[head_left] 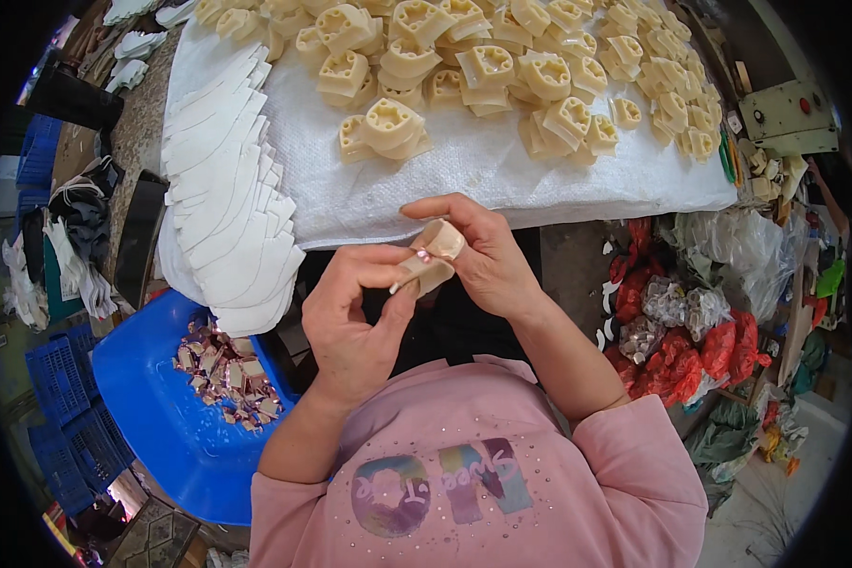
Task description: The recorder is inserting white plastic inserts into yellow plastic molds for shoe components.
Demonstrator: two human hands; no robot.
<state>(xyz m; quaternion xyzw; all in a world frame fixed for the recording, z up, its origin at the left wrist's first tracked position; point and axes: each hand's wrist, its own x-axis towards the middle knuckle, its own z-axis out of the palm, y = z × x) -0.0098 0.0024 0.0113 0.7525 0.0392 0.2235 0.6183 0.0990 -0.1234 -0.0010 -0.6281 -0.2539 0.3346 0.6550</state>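
In front of my chest both hands hold one cream moulded piece point(431, 276), shaped like a shoe heel, with a pale rounded end. A small shiny pink bit point(423, 256) shows against it. My left hand point(355, 303) pinches the near side between thumb and fingers. My right hand point(483, 251) grips the far end, its thumb against the piece and its fingers curled behind. Beyond my hands, many similar cream pieces point(395, 125) with holes in their tops stand on a white woven cloth point(502, 185). The fingers partly cover the held piece.
Overlapping white curved cut sheets point(227, 189) hang over the table's left edge. Below them, a blue basin point(151, 388) holds small pinkish shiny pieces point(222, 369). Dark blue crates point(62, 383) stand at the far left. Red plastic bags point(677, 364) and clear plastic point(743, 256) lie to the right.
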